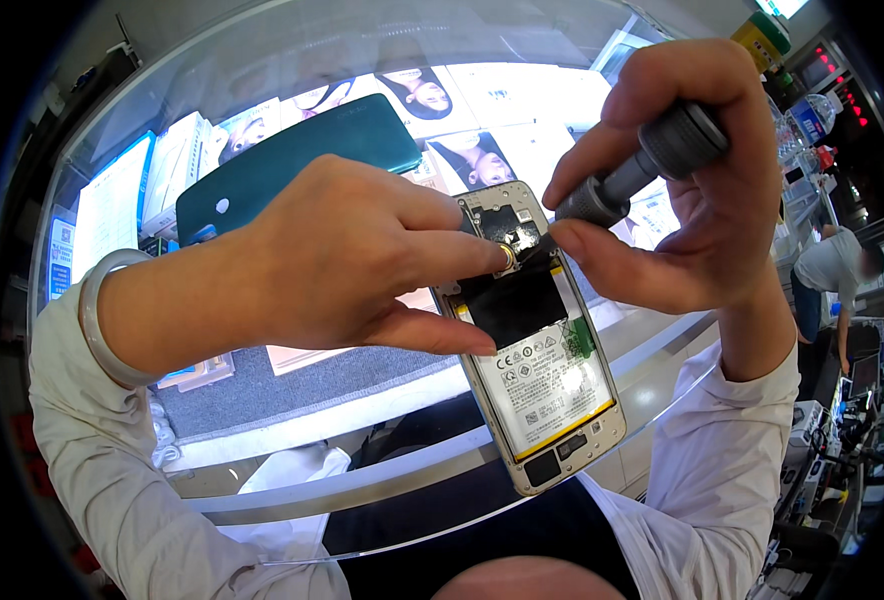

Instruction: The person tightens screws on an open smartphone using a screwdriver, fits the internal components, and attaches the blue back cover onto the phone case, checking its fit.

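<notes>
An opened smartphone (572,415), its back off and its white battery and dark inner parts bare, is tilted in front of me. My left hand (362,255) grips it from the left side. The index fingertip presses near a small gold ring-shaped part (507,258) at its upper end, and the thumb lies on the dark area above the battery label. Other left fingers are hidden. In my right hand (707,215), between thumb and fingers, is a dark grey screwdriver (632,180) with a ridged handle. Its lower end points at the phone's upper inner parts; the tip is hard to make out.
A glossy teal panel (292,165) lies on the glass counter behind my left hand. Under the glass are lit pictures and white boxes (177,170). The counter's front edge (362,480) runs below the phone. At far right, another person (830,270) stands by cluttered shelves.
</notes>
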A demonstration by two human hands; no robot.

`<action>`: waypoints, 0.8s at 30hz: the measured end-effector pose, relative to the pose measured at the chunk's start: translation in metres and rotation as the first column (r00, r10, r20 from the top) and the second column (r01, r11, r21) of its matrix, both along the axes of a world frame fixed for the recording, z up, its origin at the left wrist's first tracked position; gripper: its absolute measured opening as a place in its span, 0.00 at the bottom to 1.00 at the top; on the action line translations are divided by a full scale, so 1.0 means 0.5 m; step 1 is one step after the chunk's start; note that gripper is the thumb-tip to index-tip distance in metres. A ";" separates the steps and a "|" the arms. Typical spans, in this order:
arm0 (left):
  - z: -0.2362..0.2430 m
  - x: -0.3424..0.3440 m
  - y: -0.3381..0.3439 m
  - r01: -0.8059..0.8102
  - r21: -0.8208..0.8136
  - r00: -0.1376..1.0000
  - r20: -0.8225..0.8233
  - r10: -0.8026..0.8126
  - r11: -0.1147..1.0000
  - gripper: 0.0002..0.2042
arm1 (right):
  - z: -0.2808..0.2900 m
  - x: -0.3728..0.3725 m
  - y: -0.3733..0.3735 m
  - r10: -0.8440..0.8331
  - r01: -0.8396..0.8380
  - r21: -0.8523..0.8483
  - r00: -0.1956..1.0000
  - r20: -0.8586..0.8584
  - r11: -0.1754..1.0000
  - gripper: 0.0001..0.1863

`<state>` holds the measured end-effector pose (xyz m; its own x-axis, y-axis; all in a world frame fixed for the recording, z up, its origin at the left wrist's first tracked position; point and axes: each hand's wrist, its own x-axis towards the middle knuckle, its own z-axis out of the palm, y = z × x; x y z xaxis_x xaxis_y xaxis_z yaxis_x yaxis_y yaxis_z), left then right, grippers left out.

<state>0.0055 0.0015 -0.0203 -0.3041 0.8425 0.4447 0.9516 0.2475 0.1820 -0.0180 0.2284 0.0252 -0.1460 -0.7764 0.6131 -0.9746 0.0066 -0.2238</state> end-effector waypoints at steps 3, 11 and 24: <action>-0.003 -0.002 0.001 0.005 0.003 1.000 -0.011 -0.005 1.000 0.23 | -0.001 -0.001 0.000 0.010 -0.010 0.010 1.000 0.007 1.000 0.31; -0.008 -0.003 0.003 0.013 0.035 0.998 -0.054 -0.011 0.999 0.24 | -0.008 -0.002 0.002 -0.001 -0.002 0.035 0.998 0.068 0.999 0.32; -0.001 0.002 0.001 -0.040 -0.040 0.995 0.089 0.043 0.998 0.22 | -0.002 0.023 -0.001 -0.083 0.070 0.064 0.974 0.212 0.995 0.37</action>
<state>0.0066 0.0019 -0.0209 -0.3762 0.8442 0.3819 0.9208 0.2946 0.2558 -0.0067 0.2278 0.0241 -0.3293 -0.7900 0.5172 -0.9003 0.0976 -0.4242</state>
